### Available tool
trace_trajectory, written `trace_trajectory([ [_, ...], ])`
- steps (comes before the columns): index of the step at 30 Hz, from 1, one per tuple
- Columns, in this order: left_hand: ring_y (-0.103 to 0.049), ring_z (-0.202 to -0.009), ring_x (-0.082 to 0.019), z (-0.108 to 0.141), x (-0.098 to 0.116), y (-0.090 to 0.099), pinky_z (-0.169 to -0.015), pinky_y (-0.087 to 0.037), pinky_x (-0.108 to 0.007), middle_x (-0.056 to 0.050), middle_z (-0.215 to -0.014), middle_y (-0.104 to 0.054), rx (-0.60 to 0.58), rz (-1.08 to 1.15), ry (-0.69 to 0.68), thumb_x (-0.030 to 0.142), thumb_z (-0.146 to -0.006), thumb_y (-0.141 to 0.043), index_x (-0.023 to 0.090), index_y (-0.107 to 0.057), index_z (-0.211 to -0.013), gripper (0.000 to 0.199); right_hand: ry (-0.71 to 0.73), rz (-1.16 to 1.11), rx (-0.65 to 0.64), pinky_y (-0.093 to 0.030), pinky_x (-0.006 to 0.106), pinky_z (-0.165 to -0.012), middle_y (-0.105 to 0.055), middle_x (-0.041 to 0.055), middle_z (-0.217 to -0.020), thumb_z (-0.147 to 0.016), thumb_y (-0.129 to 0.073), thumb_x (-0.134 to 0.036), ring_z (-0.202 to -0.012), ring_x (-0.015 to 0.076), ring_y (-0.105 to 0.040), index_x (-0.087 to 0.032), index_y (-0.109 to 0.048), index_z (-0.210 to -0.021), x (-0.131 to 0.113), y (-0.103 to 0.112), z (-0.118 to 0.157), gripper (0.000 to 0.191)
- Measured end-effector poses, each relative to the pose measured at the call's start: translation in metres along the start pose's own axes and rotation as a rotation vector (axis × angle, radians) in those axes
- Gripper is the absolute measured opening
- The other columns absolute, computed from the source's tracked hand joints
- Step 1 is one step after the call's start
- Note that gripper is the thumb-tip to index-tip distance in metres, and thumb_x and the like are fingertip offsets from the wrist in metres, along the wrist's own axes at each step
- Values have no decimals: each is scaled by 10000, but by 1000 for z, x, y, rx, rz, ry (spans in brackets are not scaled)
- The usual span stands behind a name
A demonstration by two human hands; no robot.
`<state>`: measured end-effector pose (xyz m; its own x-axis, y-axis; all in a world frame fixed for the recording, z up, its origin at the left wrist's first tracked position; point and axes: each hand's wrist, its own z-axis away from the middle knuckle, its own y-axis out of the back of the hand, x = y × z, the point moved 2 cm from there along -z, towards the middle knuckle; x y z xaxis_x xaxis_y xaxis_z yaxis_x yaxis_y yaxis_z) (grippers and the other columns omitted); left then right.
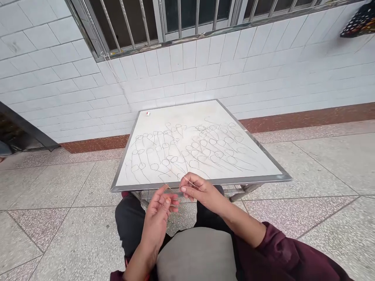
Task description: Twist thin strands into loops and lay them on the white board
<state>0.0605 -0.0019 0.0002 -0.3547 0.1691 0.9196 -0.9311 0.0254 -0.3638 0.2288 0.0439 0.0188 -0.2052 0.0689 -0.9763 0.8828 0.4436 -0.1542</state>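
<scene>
My right hand (200, 192) is closed, thumb and fingers pinching a thin pale strand (189, 181) that sticks out past the fingertips. Just left of it, my left hand (158, 210) is curled with the thumb bent in. Another fine strand (166, 185) crosses its index fingertip; how firmly it is gripped is hard to see. Both hands hover at the near edge of a white-topped table (187, 111) with a grey metal rim. Spread over the tabletop are many thin dark strands, each with a round loop (194, 163) at one end and a long tail.
A small red and white object (148, 114) lies at the table's far left corner. Behind the table rises a white tiled wall (181, 86) with a barred window (178, 19). My lap holds a grey cloth-covered bulk (196, 253). Dark patterned fabric (359, 21) hangs at upper right.
</scene>
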Motion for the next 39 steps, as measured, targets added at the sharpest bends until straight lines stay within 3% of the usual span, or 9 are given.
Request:
trace_trajectory([
  [5, -641, -848, -139, -8, 9, -7, -794, -483, -280, -58, -973, -688, 16, 122, 7, 274, -844, -671, 181, -588, -1208, 384, 388, 543, 69, -446, 284, -624, -607, 23, -793, -918, -572, -267, -703, 151, -542, -255, -632, -891, -5, -2, 5, 66],
  [8, -646, -863, -163, -12, 16, -10, -763, -505, -291, -84, -971, -696, -23, 150, 31, 333, -886, -613, 163, -602, -1190, 349, 582, 790, -26, -475, 312, -717, -653, 56, -915, -965, -486, -207, -837, 177, -563, -259, -635, -1022, -11, -2, 10, 168],
  [12, -644, -774, -174, -22, 27, -5, -643, -505, -271, -120, -901, -701, -90, 103, 133, 456, -917, -523, 110, -619, -1165, 437, 669, 1052, -159, -473, 322, -755, -658, 67, -1030, -987, -392, -124, -869, 173, -531, -197, -624, -1043, -19, 2, 14, 250],
  [19, -612, -703, -107, -43, 31, 0, -638, -484, -220, -49, -866, -665, -147, -51, 241, 251, -804, -723, 163, -599, -1208, 432, 659, 1178, -265, -484, 332, -834, -649, 87, -1038, -1004, -377, -142, -968, 178, -549, -156, -602, -1111, -21, 5, 1, 249],
  [27, -618, -728, -121, -57, 24, -5, -689, -506, -271, -19, -908, -633, -185, -166, 178, 214, -769, -742, 221, -555, -1249, 515, 568, 1119, -293, -505, 328, -826, -649, 81, -964, -991, -395, -126, -937, 180, -553, -157, -616, -1023, -12, 18, -10, 225],
  [29, -620, -744, -127, -61, 20, -7, -685, -504, -268, -20, -903, -639, -168, -170, 174, 223, -786, -724, 223, -550, -1255, 500, 540, 1059, -218, -511, 319, -814, -633, 88, -1026, -986, -406, -134, -941, 174, -559, -172, -601, -1045, -5, 23, -8, 207],
  [31, -618, -760, -127, -64, 16, -10, -678, -494, -253, -21, -884, -643, -151, -151, 183, 226, -797, -712, 214, -556, -1245, 475, 477, 960, -57, -520, 304, -772, -608, 91, -1040, -977, -441, -170, -912, 164, -574, -183, -579, -1026, 5, 29, -7, 147],
  [34, -612, -750, -123, -67, 10, -13, -670, -484, -245, -25, -869, -651, -168, -130, 204, 225, -799, -709, 197, -559, -1234, 461, 325, 769, 158, -522, 270, -679, -597, 56, -934, -942, -535, -237, -790, 143, -596, -194, -537, -1002, 23, 37, -7, 74],
  [39, -601, -706, -124, -64, 6, -17, -663, -482, -266, -17, -837, -651, -238, -157, 232, 253, -842, -669, 213, -493, -1311, 503, 253, 706, 206, -492, 282, -698, -620, 31, -831, -956, -507, -247, -762, 150, -580, -207, -588, -935, 38, 43, -12, 93],
])
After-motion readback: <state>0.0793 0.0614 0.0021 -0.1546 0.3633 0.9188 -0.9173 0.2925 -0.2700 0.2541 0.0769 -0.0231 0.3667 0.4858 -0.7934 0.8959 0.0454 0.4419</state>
